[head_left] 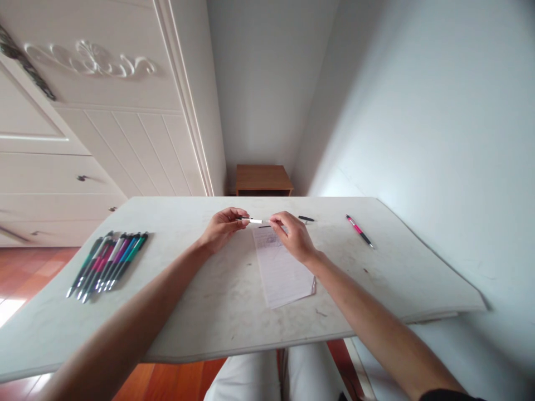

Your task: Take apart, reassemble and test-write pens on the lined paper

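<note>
Over the far middle of the table, my left hand (pixel 228 225) is closed on a pen part with a white barrel (pixel 256 221). A thin dark piece shows along its fingers. Facing it, my right hand (pixel 291 233) pinches something thin and small by the white end, too small to name. Below the hands lies a sheet of lined paper (pixel 284 273) with scribbles near its top. Just beyond my right hand rests a black pen part (pixel 306 219).
On the left of the white table (pixel 200 317) lies a row of several coloured pens (pixel 109 262). One pink and black pen (pixel 359 230) lies at the right. A white cabinet (pixel 137 139) stands to the left, a wall to the right, and a brown wooden stand (pixel 264 177) behind.
</note>
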`<state>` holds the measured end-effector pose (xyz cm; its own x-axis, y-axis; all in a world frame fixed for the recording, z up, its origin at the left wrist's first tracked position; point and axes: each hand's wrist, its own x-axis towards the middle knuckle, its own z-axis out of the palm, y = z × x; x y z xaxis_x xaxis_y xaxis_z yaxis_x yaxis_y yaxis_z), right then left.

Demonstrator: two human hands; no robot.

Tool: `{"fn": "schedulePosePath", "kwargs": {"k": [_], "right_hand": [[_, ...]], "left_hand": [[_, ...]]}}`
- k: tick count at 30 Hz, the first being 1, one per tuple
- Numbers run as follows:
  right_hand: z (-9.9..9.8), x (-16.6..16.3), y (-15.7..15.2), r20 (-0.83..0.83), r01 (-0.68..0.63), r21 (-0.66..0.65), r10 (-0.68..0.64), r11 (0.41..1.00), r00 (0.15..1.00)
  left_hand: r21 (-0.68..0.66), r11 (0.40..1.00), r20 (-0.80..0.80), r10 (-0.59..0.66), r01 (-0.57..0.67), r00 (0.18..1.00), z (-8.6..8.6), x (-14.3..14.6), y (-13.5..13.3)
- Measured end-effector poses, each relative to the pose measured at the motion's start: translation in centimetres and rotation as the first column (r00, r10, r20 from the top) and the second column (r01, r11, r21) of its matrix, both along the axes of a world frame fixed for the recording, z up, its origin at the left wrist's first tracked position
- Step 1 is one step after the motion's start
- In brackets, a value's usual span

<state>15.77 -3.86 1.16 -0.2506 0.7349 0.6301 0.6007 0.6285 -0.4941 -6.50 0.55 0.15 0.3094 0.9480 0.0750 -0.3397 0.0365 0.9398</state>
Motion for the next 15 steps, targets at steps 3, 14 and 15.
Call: {"fn": "schedulePosePath", "kwargs": {"k": [3,14,15], "right_hand": [[-0.19,0.18,0.13,0.001,-0.009,-0.010,0.009,1.000,1.000],[-0.12,0.03,0.04,0.017,0.012,-0.027,-0.012,1.000,1.000],[-0.08,0.00,0.00,0.022,0.015,-0.021,-0.014,1.000,1.000]], "left_hand": [[-0.001,1.000,-0.041,0.020,-0.020,0.999,0.06,0.36,-0.17],[0.016,1.000,-0.124,0.018,-0.016,0.992,0.21,0.73,-0.54],[0.026,1.000,-0.133,0.016,-0.012,0.991,0.17,0.75,-0.54]]}}
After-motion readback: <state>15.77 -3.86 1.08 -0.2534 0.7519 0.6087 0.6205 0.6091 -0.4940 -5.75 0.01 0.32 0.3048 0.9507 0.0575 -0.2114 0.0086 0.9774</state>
